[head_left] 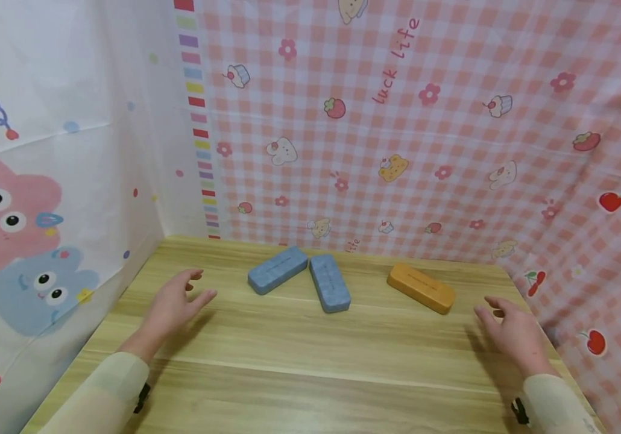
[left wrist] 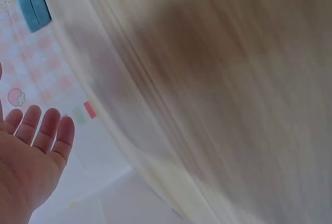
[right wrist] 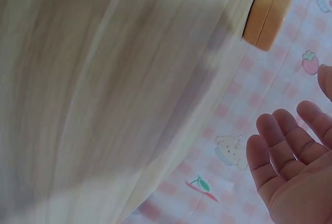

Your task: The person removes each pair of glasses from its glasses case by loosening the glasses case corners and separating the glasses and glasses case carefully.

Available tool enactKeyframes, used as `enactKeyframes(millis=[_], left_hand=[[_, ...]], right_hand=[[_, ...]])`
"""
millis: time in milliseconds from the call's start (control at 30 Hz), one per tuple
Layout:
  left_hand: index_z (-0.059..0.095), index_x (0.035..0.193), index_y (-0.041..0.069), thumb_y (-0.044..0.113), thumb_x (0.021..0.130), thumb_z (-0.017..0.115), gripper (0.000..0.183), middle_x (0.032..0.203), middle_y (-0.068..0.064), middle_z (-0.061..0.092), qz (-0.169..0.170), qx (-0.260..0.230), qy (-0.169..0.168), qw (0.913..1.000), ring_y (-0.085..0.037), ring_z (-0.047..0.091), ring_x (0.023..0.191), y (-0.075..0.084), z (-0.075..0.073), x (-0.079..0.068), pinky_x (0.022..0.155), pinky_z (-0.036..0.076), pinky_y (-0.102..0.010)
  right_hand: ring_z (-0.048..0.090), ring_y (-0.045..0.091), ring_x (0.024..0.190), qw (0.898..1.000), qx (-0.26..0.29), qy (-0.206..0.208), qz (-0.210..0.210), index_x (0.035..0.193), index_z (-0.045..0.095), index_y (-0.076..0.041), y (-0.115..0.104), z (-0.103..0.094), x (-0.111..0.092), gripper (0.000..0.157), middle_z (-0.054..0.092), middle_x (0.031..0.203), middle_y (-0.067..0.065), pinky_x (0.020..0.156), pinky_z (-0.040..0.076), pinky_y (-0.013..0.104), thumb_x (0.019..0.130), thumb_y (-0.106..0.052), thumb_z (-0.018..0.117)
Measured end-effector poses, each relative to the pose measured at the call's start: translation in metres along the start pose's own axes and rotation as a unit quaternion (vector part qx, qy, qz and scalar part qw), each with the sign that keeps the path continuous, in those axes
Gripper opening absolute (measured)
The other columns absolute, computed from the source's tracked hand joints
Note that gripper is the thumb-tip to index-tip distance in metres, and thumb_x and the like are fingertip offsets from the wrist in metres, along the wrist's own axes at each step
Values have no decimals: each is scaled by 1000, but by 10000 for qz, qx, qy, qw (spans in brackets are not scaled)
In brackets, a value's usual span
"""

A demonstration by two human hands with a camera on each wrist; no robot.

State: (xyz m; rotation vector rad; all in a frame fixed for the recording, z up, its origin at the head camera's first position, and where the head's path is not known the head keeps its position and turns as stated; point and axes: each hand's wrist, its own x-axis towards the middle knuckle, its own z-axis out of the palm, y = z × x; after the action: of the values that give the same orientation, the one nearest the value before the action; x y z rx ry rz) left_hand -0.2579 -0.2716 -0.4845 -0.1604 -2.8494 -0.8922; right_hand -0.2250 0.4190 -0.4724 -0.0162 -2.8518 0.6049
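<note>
Three oblong cases lie on the wooden table in the head view. A blue case slants at the left, its end close to a second blue case in the middle. To the right is an orange case. My left hand hovers left of the blue cases with fingers relaxed and nothing in it; its palm shows in the left wrist view. Just right of the orange case my right hand is held over the table, loosely bent and holding nothing, as its fingers show in the right wrist view.
The wooden table reaches back to a pink checked cloth hanging behind it and along the right side. A white cloth with cartoon figures hangs at the left. Both sleeves are pale, with dark straps at the wrists.
</note>
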Motion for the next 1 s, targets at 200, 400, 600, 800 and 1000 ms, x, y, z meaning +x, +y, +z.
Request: enactKeyframes(millis=[200,400,600,800,1000], left_hand=[[46,158,1,51,104,67,76,157,-26,53,111,-144,33,9998,-48,59,133,8,7,1,105,53,-65],[46,158,1,49,104,68,75,159,-27,50,140,-245,13,9996,-50,55,137,13,14,4,109,50,-67],[48,157,2,47,104,70,73,160,-28,49,151,-191,-11,9997,-51,49,145,19,18,8,118,42,-67],[49,156,3,44,103,72,71,160,-28,49,227,-179,-37,9996,-51,43,150,24,22,12,123,35,-68],[52,155,3,39,102,74,68,159,-27,52,379,-144,-72,9992,-51,44,149,28,32,18,123,35,-68]], right_hand=[[66,56,118,9995,257,-194,-8,148,56,5,-12,5,-1,65,60,143,39,88,57,67,111,-47,55],[67,54,118,9994,288,-188,-68,148,57,3,-25,9,1,64,60,145,36,91,57,67,110,-48,56],[68,52,117,9991,335,-103,-257,145,60,4,-34,13,1,60,63,142,34,91,58,66,109,-44,60],[70,52,114,9986,316,-12,-426,143,62,3,-40,19,0,56,65,139,34,89,59,66,109,-41,62],[70,49,115,9984,345,-117,-424,143,63,2,-50,24,-2,58,66,140,32,90,59,65,108,-44,63]])
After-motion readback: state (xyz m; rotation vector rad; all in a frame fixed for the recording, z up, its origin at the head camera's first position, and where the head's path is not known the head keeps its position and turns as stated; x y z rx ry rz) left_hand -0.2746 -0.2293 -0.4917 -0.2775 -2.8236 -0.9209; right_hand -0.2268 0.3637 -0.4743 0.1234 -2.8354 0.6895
